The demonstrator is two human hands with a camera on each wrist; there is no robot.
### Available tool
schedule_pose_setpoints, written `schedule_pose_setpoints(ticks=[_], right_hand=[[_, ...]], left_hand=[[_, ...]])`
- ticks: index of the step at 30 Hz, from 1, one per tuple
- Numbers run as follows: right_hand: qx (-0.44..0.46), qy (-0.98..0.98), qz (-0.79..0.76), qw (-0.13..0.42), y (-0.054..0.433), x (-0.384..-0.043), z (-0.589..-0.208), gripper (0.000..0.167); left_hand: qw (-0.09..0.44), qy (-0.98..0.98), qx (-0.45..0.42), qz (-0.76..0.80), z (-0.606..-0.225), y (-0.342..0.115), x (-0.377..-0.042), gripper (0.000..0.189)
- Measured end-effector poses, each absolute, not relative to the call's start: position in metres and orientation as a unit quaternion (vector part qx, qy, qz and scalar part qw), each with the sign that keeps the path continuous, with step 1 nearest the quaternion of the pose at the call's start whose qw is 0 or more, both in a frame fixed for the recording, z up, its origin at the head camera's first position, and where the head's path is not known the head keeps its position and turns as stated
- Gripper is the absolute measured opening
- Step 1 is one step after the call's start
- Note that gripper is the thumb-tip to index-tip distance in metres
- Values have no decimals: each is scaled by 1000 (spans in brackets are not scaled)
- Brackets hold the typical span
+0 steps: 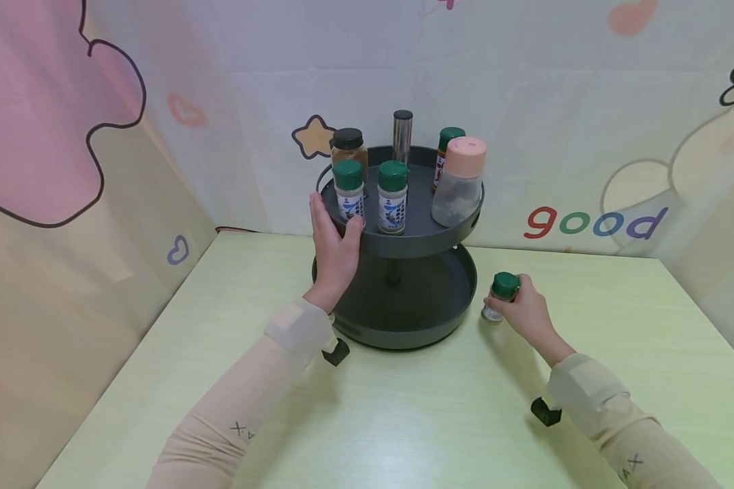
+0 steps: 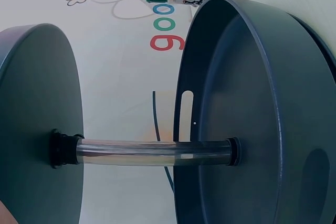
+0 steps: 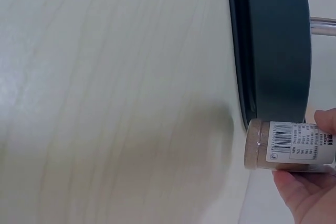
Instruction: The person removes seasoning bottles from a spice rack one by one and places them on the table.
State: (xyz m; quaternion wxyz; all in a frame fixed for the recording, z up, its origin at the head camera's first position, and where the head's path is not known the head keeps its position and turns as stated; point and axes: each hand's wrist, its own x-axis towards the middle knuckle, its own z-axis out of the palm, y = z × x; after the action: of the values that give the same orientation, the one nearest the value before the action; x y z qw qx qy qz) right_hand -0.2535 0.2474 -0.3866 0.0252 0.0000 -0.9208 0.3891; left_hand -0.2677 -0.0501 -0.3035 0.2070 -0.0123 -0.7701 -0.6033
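Note:
A two-tier dark grey turntable rack (image 1: pixel 397 337) stands on the table. My left hand (image 1: pixel 335 252) rests against the left side of its upper tray (image 1: pixel 412 246), fingers extended along the outside and thumb near a green-capped spice jar (image 1: pixel 350 193). Beside that jar stands a second green-capped jar (image 1: pixel 393 204). To the right of the lower tray, my right hand (image 1: pixel 529 312) grips another green-capped spice jar (image 1: pixel 494 311) between thumb and fingers. In the right wrist view, its label with a barcode and the brown contents show, close to the tray's outer wall.
A black-lidded jar (image 1: pixel 350 139), a pink-capped shaker (image 1: pixel 461 187) and a green-capped red-labelled bottle (image 1: pixel 449 142) stand on the upper tray around a metal post (image 1: pixel 402 132). The lower tray (image 1: pixel 367 299) sits beneath. A printed curtain (image 1: pixel 563 136) hangs behind the table.

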Motion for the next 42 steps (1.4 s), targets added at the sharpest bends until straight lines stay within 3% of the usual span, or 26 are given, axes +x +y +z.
schedule_pose_setpoints(ticks=[21, 42], right_hand=[[-28, -924, 382, 18, 254, -256, -399, 58], [-14, -907, 420, -28, 255, -254, -385, 75]], left_hand=[[203, -768, -13, -607, -304, -50, -268, 74], [210, -767, -15, -606, -304, -50, -269, 74]])
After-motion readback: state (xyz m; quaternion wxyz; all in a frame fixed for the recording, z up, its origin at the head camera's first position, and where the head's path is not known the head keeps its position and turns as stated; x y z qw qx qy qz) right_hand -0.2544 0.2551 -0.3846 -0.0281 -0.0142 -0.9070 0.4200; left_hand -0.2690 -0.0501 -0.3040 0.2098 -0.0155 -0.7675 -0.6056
